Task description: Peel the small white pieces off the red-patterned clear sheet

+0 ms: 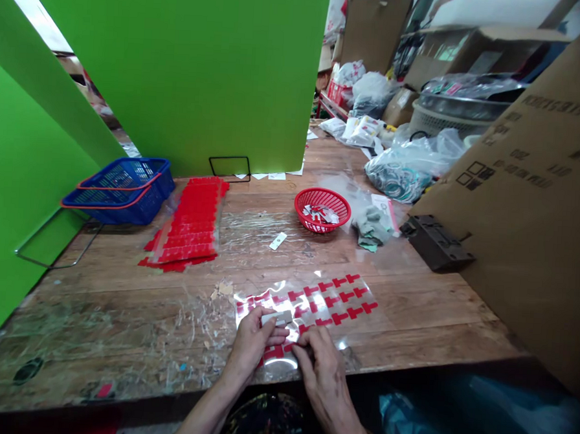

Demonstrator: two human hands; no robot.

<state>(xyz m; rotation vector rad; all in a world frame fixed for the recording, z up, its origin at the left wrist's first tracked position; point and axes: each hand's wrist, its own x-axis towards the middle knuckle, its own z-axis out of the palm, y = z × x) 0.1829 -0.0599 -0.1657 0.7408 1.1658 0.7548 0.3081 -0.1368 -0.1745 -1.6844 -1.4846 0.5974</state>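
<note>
A clear plastic sheet (379, 322) with rows of red T-shaped stickers (339, 319) lies near the table's front edge. Over its left part, my left hand (254, 337) is closed on a small flat grey-white piece (277, 319), held between thumb and fingers. My right hand (320, 358) is just to the right, its fingers curled and its thumb and forefinger pinched at a red sticker (287, 348) low on the sheet. The hands partly hide the sheet's lower rows. Farther back, a white tag-like piece (278, 241) lies alone on the wood.
A red basket (323, 191) holds small white pieces. At left are a stack of red-patterned sheets (193, 218) and blue baskets (147, 213). A grey-green cloth (373, 228), a dark metal block (437, 244) and a cardboard panel (523, 223) stand right. Green panels (195, 63) border the back.
</note>
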